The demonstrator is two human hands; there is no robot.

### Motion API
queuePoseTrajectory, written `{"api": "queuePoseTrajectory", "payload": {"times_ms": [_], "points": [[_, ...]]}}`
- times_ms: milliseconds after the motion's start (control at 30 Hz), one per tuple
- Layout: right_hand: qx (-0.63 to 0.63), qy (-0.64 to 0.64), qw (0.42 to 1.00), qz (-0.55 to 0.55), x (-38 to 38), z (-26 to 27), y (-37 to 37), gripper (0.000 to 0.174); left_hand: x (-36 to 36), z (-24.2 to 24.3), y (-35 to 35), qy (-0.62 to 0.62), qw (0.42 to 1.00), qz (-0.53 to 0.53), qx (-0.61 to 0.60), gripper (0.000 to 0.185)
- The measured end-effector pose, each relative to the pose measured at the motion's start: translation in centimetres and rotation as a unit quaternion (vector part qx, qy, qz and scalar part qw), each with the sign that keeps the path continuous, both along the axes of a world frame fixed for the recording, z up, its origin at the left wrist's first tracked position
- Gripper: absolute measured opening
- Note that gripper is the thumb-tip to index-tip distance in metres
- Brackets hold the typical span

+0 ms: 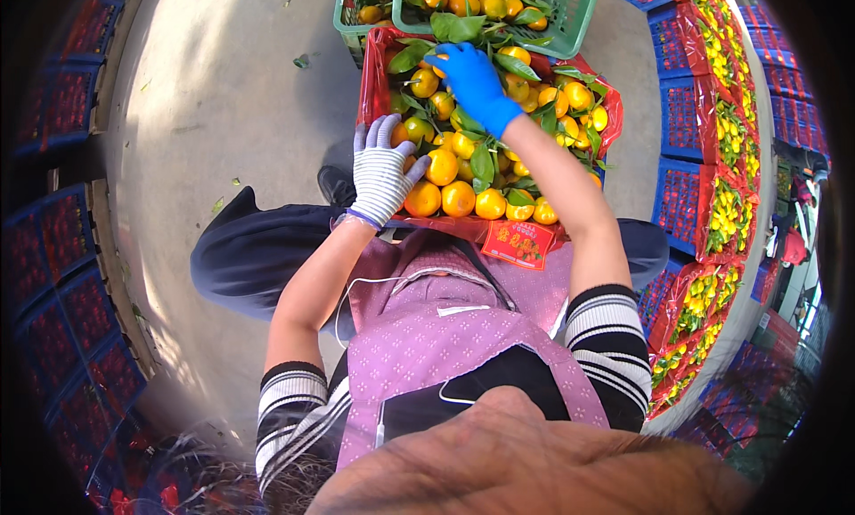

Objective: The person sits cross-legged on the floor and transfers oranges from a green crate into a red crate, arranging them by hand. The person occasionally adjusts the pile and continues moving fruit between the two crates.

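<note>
A crate lined with red plastic film [371, 81] stands before me, filled with leafy mandarins [458, 198]. My left hand [382, 171], in a white-and-grey striped knit glove, rests at the crate's left side. Its spread fingers and thumb touch the fruit there. My right hand [474, 88], in a blue glove, reaches across to the far part of the crate. Its fingers curl over a mandarin [439, 66], partly hidden under them. Green leaves [461, 29] lie just beyond the right fingertips. A red printed card [518, 243] hangs over the crate's near edge.
Green plastic baskets [571, 21] with more mandarins stand against the crate's far side. Blue crates [681, 128] with red liners and fruit line the right. Stacked blue crates [67, 234] stand on pallets at left. Loose leaves [302, 61] lie on the concrete floor [220, 114].
</note>
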State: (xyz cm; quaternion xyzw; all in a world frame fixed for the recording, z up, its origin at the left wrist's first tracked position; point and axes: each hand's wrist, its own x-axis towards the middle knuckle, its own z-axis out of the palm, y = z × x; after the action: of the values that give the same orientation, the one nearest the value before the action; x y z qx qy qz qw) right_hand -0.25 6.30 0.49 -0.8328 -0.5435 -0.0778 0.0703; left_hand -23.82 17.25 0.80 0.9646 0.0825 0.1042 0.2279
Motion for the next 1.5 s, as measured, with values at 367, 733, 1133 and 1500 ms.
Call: {"api": "queuePoseTrajectory", "payload": {"times_ms": [367,733,1133,1500], "points": [[0.079,0.563,0.816,-0.105,-7.7,-2.9,-3.8,0.041,0.0,-1.6,0.0,-0.074,0.996,0.025,-0.033,0.052],[0.002,0.181,0.976,-0.119,-2.3,1.7,-7.8,0.046,0.4,-1.2,0.0,0.028,0.998,-0.007,0.048,0.056],[0.158,0.521,0.836,-0.064,-4.9,-5.0,1.3,0.05,0.3,-0.4,0.5,0.019,0.999,0.028,-0.016,0.055],[0.277,0.228,0.911,-0.205,2.3,3.8,-3.4,0.027,3.3,-1.8,4.1,0.014,0.997,0.047,0.059,0.077]]}}
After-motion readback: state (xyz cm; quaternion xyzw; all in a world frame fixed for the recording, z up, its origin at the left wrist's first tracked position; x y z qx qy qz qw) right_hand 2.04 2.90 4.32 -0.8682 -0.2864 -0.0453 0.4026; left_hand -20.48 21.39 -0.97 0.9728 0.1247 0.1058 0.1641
